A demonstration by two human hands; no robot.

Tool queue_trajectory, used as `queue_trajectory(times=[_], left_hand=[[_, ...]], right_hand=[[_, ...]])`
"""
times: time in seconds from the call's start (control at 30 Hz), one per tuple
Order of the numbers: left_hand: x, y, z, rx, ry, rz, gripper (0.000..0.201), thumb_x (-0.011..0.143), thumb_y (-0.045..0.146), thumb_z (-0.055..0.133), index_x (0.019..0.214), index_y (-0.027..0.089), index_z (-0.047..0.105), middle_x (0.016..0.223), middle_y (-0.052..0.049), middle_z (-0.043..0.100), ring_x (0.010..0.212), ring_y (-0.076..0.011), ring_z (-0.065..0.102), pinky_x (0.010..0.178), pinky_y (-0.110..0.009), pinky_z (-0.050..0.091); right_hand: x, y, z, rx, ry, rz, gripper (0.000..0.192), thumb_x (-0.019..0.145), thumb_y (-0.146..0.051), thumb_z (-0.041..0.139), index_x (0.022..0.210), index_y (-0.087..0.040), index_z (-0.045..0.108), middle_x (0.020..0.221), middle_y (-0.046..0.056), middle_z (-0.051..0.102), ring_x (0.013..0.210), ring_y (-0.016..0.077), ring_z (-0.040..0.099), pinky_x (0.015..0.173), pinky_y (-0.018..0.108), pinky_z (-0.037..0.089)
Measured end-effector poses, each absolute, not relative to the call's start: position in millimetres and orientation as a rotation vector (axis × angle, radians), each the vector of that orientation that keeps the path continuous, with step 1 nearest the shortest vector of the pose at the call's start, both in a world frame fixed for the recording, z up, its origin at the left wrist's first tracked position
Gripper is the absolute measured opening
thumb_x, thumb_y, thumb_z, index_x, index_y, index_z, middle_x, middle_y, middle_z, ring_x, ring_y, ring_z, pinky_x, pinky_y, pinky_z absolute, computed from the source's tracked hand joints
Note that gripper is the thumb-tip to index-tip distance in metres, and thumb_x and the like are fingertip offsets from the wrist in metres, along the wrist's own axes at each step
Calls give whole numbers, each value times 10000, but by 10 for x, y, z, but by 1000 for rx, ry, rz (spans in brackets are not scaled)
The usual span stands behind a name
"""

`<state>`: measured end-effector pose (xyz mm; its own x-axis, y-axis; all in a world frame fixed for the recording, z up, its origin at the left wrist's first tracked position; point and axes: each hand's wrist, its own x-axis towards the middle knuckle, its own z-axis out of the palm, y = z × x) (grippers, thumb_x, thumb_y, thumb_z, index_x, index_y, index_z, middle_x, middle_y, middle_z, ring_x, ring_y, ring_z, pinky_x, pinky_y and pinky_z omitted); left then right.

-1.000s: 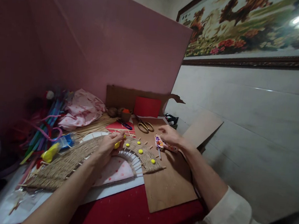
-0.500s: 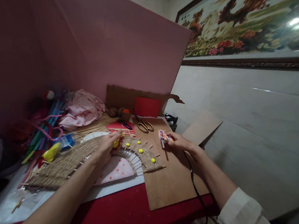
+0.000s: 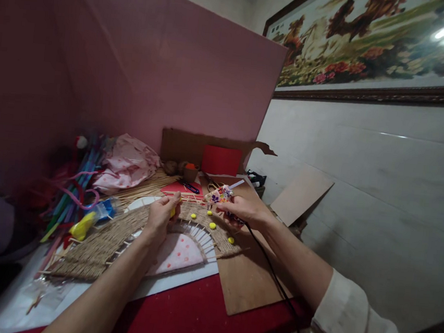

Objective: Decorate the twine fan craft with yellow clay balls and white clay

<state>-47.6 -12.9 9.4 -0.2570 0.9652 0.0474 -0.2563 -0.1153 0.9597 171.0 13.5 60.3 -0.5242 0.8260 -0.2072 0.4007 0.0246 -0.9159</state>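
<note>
yellow bottle [image 3: 81, 226] lies at the left edge of the woven jute arc [image 3: 121, 233]. left hand [image 3: 162, 214] pinches a yellow piece [image 3: 172, 212] over the arc's crest. right hand [image 3: 243, 210] grasps a patterned glue gun [image 3: 223, 194], cord [image 3: 273, 281] trailing over the brown cardboard [image 3: 250, 279].

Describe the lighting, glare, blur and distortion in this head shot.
Head view: dim and warm, the left edge falling into shadow around the pipe cleaners; lamp glare on the framed picture at top right; wide-angle bending of the wall lines; the right hand with the patterned glue gun slightly soft, the left hand on the woven arch sharper.
</note>
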Motion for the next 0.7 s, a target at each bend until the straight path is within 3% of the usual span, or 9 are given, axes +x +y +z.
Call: queue_trajectory(times=[0.4, 0.7], left_hand=[[-472, -107, 47, 906, 1153, 1617, 435, 568, 527, 729, 624, 125, 571, 431, 41, 479, 317, -40, 345, 298, -156, 192], [-456, -134, 89, 786, 1082, 1730, 417, 569, 501, 740, 624, 124, 571, 456, 49, 476, 345, -36, 357, 308, -151, 175]], right_hand=[[1476, 276, 588, -1381, -2006, 1333, 322, 764, -478, 593, 828, -172, 519, 533, -44, 455, 397, 71, 383, 358, 200, 300], [1370, 397, 562, -1386, -2171, 1209, 289, 752, -452, 612, 706, -179, 527, 554, -16, 496, 450, 98, 415, 409, 229, 332]])
